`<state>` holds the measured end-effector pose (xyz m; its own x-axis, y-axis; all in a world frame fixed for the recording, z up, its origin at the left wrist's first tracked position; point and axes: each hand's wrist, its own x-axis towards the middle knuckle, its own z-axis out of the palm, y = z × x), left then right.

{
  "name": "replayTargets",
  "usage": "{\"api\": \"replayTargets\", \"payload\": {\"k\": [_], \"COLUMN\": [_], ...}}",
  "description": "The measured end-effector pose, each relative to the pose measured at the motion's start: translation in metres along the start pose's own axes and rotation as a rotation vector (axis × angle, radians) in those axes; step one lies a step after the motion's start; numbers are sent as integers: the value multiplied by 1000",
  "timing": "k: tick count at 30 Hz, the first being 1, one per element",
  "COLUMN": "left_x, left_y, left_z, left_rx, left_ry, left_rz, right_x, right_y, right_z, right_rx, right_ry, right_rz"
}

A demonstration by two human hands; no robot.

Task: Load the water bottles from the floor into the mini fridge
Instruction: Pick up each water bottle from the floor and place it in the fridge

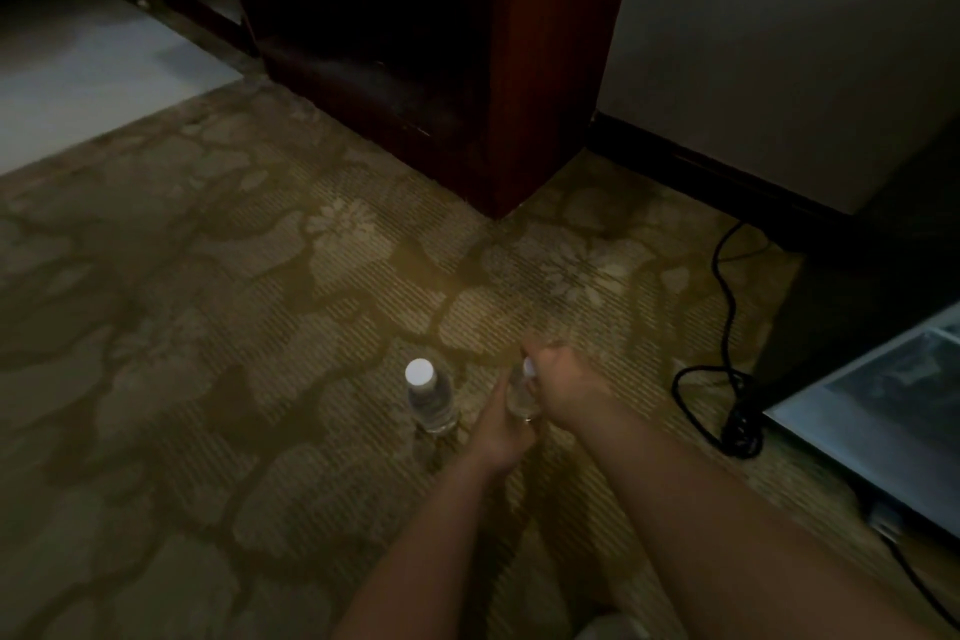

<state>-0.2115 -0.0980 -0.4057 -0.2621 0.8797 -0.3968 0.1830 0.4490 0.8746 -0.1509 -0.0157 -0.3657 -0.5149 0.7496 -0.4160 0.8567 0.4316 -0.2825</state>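
Note:
Two clear water bottles with white caps stand on the patterned carpet in dim light. The left bottle (430, 395) stands free and upright. Both hands meet on the right bottle (521, 395), mostly hidden by them. My left hand (503, 426) wraps its lower body from the left. My right hand (558, 379) grips its neck and cap from the right. At the right edge, the mini fridge's open door (883, 411) juts out, pale inside, beside its dark body (852, 296).
A dark wooden cabinet (519, 83) stands ahead on the carpet (208, 327). A black power cord (727, 379) coils on the floor between the bottles and the fridge. A pale wall (779, 42) with dark baseboard runs behind. Tiled floor (78, 68) lies far left.

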Motion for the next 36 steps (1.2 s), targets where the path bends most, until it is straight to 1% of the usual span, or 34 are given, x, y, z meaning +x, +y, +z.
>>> {"api": "replayTargets", "payload": {"k": [5, 8, 12, 15, 21, 23, 26, 28, 32, 34, 36], "left_x": [-5, -12, -21, -33, -60, -70, -87, -96, -114, -122, -130], "left_y": [-5, 6, 23, 44, 90, 109, 139, 154, 186, 201, 219], "left_z": [2, -1, -2, -2, 7, 17, 37, 54, 91, 106, 128], "left_rx": [-18, -59, -45, -68, -79, -104, -174, -194, -218, -233, -220], "left_ry": [28, 31, 55, 77, 81, 81, 115, 138, 90, 53, 3], "left_rz": [-37, -38, 59, 84, 200, 239, 281, 281, 273, 292, 301], "right_x": [-13, -23, -44, -66, -121, -142, -173, -196, -243, -260, -279], "right_y": [1, 3, -2, -6, 6, 19, 39, 54, 89, 100, 120], "right_z": [-23, -46, -80, -105, -148, -158, -169, -175, -186, -190, -194], "right_rx": [38, 56, -3, -72, -79, 21, 270, 315, 411, 540, 632], "right_ry": [11, -41, -93, -48, 113, 201, 338, 414, 453, 433, 459], "right_rz": [-80, -156, -246, -280, -304, -296, -265, -238, -177, -148, -107]}}
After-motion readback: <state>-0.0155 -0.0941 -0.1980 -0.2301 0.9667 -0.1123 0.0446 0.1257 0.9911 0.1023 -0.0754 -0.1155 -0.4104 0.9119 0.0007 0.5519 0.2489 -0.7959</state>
